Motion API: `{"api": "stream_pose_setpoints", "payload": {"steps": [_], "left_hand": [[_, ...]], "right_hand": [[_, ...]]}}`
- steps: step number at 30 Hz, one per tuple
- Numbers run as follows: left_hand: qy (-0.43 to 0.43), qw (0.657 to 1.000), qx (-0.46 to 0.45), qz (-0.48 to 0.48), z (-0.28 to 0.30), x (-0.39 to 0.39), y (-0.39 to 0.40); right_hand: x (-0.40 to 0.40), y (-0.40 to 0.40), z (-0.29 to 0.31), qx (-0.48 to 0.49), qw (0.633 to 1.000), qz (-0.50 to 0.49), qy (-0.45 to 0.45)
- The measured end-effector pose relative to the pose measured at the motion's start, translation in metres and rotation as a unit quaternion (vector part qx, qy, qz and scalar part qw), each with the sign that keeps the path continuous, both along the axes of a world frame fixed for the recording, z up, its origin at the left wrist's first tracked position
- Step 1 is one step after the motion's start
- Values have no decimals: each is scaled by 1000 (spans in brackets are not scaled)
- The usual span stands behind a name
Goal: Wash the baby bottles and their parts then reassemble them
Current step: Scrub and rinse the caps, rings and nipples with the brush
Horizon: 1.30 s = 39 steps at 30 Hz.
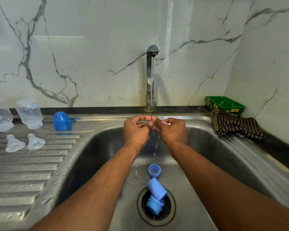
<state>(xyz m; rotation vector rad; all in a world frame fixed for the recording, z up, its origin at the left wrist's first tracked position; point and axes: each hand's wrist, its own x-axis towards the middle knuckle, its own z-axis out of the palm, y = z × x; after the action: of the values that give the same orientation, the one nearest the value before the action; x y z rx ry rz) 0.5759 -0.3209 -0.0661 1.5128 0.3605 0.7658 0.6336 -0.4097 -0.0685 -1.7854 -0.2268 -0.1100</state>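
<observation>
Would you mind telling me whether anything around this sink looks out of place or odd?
Yes: several blue parts lie right on the drain strainer in the sink, one tipped on its side, where they may slow draining. The tap runs over both hands, as expected.

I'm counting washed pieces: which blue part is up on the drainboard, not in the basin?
The dark blue dome cap, standing beside the clear bottles; the paler blue parts lie in the sink.
</observation>
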Motion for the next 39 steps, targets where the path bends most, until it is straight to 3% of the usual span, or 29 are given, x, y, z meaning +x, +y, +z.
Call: {"api": "stream_pose_setpoints", "payload": {"steps": [3,7,10,18,24,27,30,34,39], "left_hand": [[27,999,-8,-34,3,-1,-2],[112,988,63,-81,1,0,3],[135,981,66,-120,2,-4,6],[118,986,59,-103,9,-18,6],[100,984,31,-145,9,-14,3],[83,993,16,-79,5,-10,6],[67,994,83,-16,-4,-7,14],[100,977,189,25,-12,-5,17],[106,949,284,86,-9,-8,10]], "right_hand": [[0,-6,1,-3,1000,2,-24],[1,-10,-3,-42,997,26,-62],[6,-12,-5,-46,997,11,-64],[6,-6,-2,4,999,40,6],[0,-6,7,47,991,94,85],[1,-7,6,65,972,127,185],[1,-9,7,95,958,151,227],[-6,-7,11,74,956,202,200],[-7,-6,11,12,975,164,147]]}}
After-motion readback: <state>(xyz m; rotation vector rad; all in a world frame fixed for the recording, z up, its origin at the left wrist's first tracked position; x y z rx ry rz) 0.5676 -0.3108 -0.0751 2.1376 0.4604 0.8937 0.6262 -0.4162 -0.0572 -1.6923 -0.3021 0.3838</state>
